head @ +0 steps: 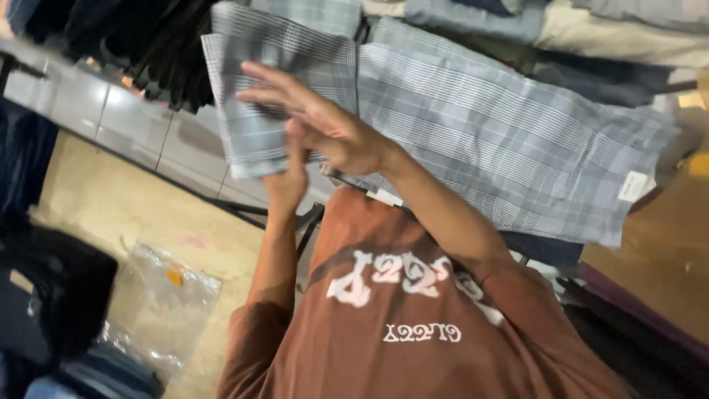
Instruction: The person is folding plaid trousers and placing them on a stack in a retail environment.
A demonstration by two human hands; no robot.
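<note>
Brown t-shirt (413, 325) nearest, right hand (325, 125) fingers spread flat on grey plaid cloth (473, 125) — left hand (288, 177) pinching its folded edge

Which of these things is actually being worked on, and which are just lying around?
In hand: grey plaid garment, gripped by the left hand, with the right hand open over its fold.
Lying about: clear plastic bag on the floor, dark hanging clothes, stacked folded clothes.

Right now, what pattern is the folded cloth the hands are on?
Grey and white plaid, on the folded cloth; the head view shows it.
</note>
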